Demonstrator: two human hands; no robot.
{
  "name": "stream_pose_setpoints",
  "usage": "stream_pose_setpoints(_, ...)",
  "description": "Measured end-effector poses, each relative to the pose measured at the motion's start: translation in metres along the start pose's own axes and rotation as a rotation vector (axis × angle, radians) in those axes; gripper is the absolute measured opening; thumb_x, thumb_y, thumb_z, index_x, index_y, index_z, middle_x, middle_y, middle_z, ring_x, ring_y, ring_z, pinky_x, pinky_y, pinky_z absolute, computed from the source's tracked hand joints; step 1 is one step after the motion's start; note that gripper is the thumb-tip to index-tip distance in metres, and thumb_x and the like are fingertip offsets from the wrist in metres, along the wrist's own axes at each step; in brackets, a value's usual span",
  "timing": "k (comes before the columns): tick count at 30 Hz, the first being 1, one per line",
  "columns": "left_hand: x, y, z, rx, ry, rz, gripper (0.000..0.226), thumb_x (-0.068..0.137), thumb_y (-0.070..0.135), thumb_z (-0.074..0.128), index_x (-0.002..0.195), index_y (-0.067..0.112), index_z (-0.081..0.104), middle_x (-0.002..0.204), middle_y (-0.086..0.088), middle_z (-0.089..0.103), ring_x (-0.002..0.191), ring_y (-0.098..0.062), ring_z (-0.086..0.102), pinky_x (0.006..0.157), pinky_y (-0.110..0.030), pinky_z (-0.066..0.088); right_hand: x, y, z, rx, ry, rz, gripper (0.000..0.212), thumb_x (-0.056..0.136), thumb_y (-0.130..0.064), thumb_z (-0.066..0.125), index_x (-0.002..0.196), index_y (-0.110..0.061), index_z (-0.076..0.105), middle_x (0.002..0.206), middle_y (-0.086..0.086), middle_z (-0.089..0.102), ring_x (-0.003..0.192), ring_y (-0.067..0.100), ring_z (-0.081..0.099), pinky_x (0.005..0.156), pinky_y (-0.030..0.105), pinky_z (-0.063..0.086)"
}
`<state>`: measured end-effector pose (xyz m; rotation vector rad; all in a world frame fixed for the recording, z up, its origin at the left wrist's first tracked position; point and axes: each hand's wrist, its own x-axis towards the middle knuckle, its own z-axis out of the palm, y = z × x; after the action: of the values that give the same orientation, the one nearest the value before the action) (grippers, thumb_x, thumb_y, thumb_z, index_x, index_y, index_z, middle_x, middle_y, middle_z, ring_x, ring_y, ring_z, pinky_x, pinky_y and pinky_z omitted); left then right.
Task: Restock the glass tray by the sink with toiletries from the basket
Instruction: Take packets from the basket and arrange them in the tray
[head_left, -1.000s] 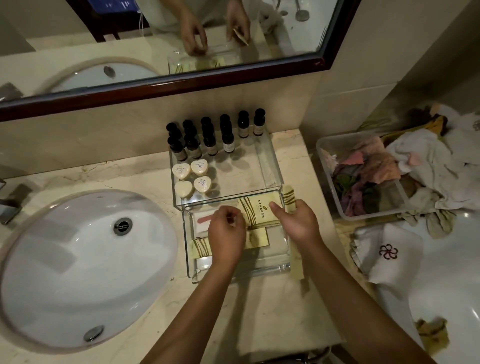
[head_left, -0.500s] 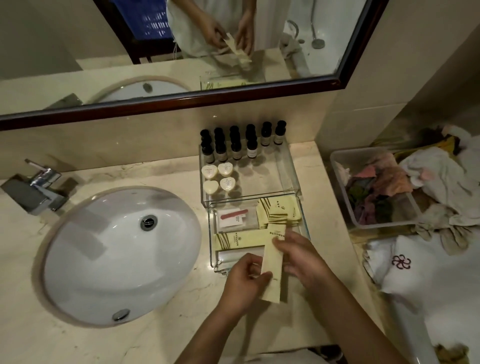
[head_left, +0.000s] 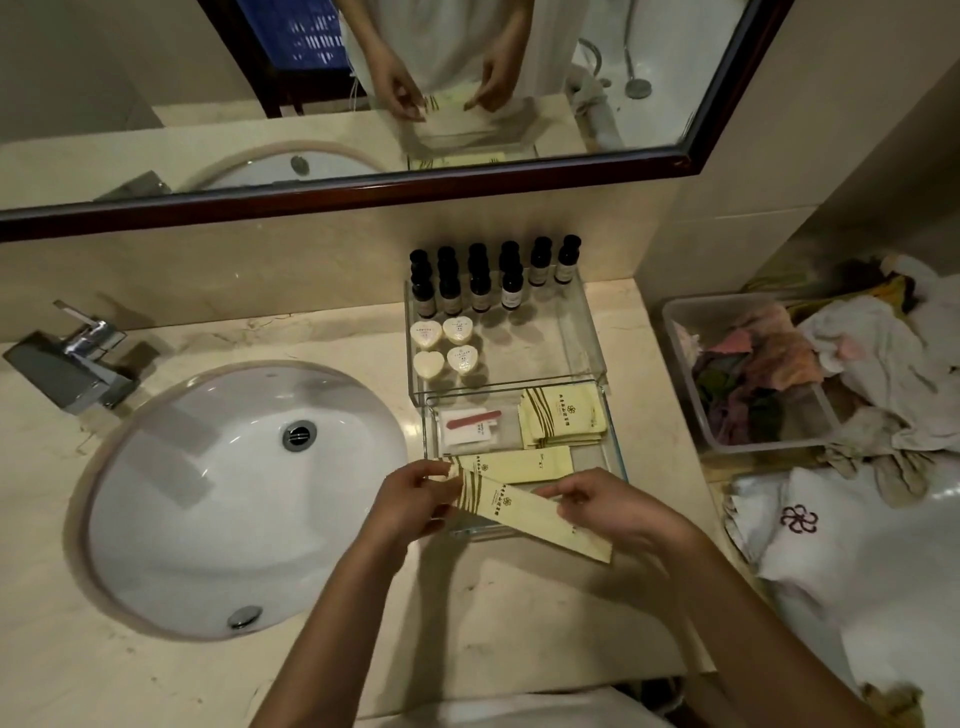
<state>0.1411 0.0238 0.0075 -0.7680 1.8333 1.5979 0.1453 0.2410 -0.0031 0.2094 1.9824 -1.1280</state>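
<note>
Two glass trays stand right of the sink. The far tray holds several dark small bottles and heart-shaped soaps. The near tray holds a clear packet with a red file, a stack of yellow sachets and a long yellow packet. My left hand pinches the left end of another long yellow packet, and my right hand pinches it near the middle. That packet lies slanted over the near tray's front edge.
A white sink with a chrome tap fills the left of the marble counter. A clear plastic bin of coloured cloths and crumpled towels sits to the right. A folded white towel with a flower logo lies nearer.
Both hands left the near tray and picked up a long yellow packet. It stood upright half a second ago and now lies turned sideways between both hands.
</note>
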Motion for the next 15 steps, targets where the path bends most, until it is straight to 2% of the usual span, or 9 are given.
stream_pose_setpoints(2,0.006,0.0,-0.008,0.055,-0.025,0.003,0.005,0.088,0.006,0.062,0.088,0.011,0.062,0.072,-0.004,0.062,0.052,-0.01,0.054,0.049,-0.016,0.046,0.008,0.004,-0.01,0.062,-0.008,0.016,0.031,0.09,-0.007,0.057,0.116,-0.02,0.065,0.115,-0.006,0.059,0.109,0.016,0.055,0.088,0.026,0.046)
stream_pose_setpoints(4,0.015,-0.004,-0.011,0.035,0.043,0.013,0.004,0.089,0.005,0.061,0.092,0.006,0.063,0.071,-0.005,0.063,0.052,-0.01,0.053,0.052,-0.018,0.047,0.016,0.012,-0.019,0.247,0.051,0.12,0.03,0.085,-0.006,0.065,0.114,-0.015,0.065,0.108,0.002,0.065,0.1,0.022,0.062,0.088,0.034,0.053)
stream_pose_setpoints(5,0.019,-0.005,-0.01,0.009,0.086,0.011,0.005,0.089,0.004,0.06,0.093,0.006,0.062,0.071,-0.005,0.064,0.053,-0.011,0.053,0.055,-0.02,0.047,0.021,0.018,-0.021,0.366,0.106,0.177,0.031,0.083,-0.004,0.066,0.113,-0.011,0.063,0.102,0.007,0.067,0.092,0.025,0.064,0.082,0.038,0.056)
stream_pose_setpoints(7,0.029,-0.01,-0.006,-0.044,0.156,0.007,0.006,0.089,0.003,0.059,0.093,0.006,0.062,0.072,-0.006,0.064,0.055,-0.012,0.052,0.056,-0.02,0.047,0.03,0.027,-0.019,0.59,0.221,0.234,0.029,0.084,0.002,0.063,0.111,-0.003,0.059,0.092,0.012,0.067,0.076,0.023,0.064,0.061,0.031,0.058)
stream_pose_setpoints(8,0.034,-0.012,-0.003,-0.049,0.188,0.014,0.007,0.089,0.003,0.059,0.095,0.005,0.062,0.073,-0.007,0.063,0.055,-0.013,0.052,0.053,-0.019,0.047,0.034,0.03,-0.015,0.687,0.269,0.24,0.026,0.084,0.003,0.062,0.109,-0.002,0.058,0.092,0.013,0.067,0.076,0.023,0.065,0.057,0.029,0.058)
stream_pose_setpoints(10,0.041,-0.016,0.006,0.033,0.272,0.061,0.011,0.088,0.006,0.06,0.099,0.005,0.063,0.077,-0.009,0.065,0.057,-0.014,0.056,0.05,-0.019,0.045,0.046,0.037,-0.005,0.797,0.387,0.254,0.018,0.085,0.001,0.062,0.1,-0.008,0.06,0.099,0.015,0.068,0.086,0.027,0.068,0.068,0.035,0.059)
stream_pose_setpoints(13,0.045,-0.019,0.019,0.347,0.382,0.15,0.021,0.088,0.017,0.061,0.109,0.011,0.064,0.096,-0.008,0.069,0.075,-0.017,0.06,0.061,-0.024,0.042,0.062,0.046,0.01,0.665,0.606,0.304,0.013,0.078,-0.016,0.07,0.08,-0.026,0.062,0.097,0.004,0.069,0.085,0.025,0.068,0.08,0.045,0.057)
stream_pose_setpoints(15,0.045,-0.02,0.023,0.506,0.417,0.179,0.028,0.089,0.025,0.061,0.115,0.016,0.061,0.105,-0.004,0.068,0.091,-0.02,0.06,0.069,-0.026,0.043,0.067,0.047,0.017,0.586,0.708,0.325,0.01,0.074,-0.026,0.072,0.076,-0.03,0.063,0.091,-0.006,0.068,0.084,0.022,0.066,0.082,0.043,0.056)
